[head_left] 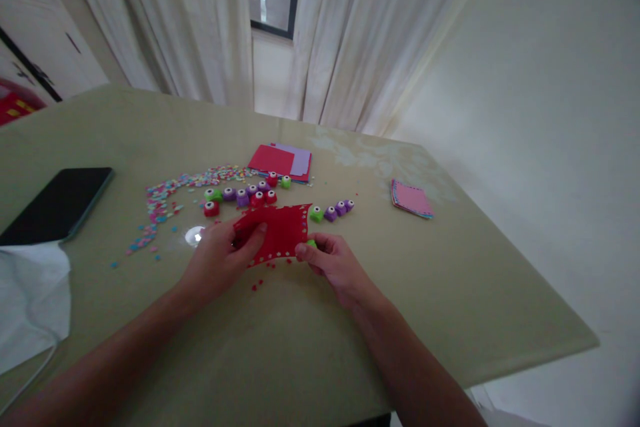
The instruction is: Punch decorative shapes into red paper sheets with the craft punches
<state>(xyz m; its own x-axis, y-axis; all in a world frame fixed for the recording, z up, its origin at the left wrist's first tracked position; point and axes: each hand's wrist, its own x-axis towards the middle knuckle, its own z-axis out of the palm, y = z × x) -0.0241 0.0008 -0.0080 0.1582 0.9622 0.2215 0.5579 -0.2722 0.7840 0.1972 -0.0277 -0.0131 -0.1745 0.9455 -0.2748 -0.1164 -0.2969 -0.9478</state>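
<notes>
A red paper card (283,230) with small shapes punched along its edges is raised above the table. My left hand (220,253) pinches its left part, thumb on top. At the card's right edge my right hand (335,263) is closed on a small green craft punch (312,243), mostly hidden by the fingers. Just beyond the card lie a light green punch (317,213) and several purple punches (341,207). To the left of these stands a cluster of red, purple and green punches (243,197). Tiny red cut-outs (257,285) lie below the card.
Many colourful paper cut-outs (200,178) are strewn on the left of the table (280,360). Behind the punches is a stack of red and lilac cards (273,159). A pink-topped card stack (413,199) lies right. A black tablet (57,203) and white cloth-like sheet (33,307) lie left.
</notes>
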